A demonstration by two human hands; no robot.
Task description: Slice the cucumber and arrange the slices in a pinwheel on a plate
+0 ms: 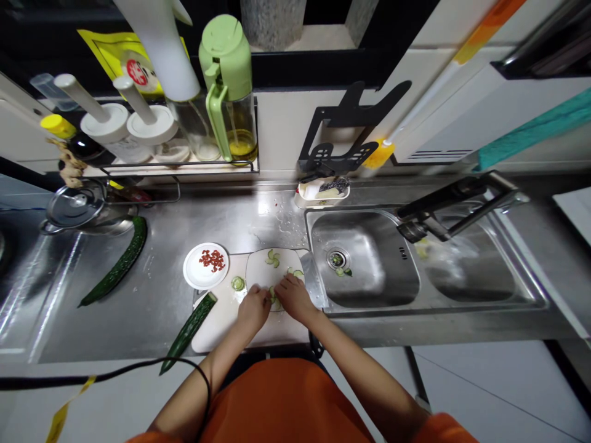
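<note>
My left hand (253, 308) and my right hand (292, 295) meet over the near edge of a white plate (258, 267) that lies on a white cutting board (221, 323). Both hands have fingers curled, pinching cucumber slices (274, 297) between them. More cucumber slices (273, 258) are arranged on the plate, and a single slice (237, 283) lies on the board. A cut cucumber piece (190, 330) rests at the board's left edge.
A small white dish with red bits (205, 266) sits left of the plate. A whole cucumber (119, 263) lies on the steel counter. A double sink (364, 261) with faucet (443, 212) is to the right. Bottles and jars stand on a rack (180, 166) behind.
</note>
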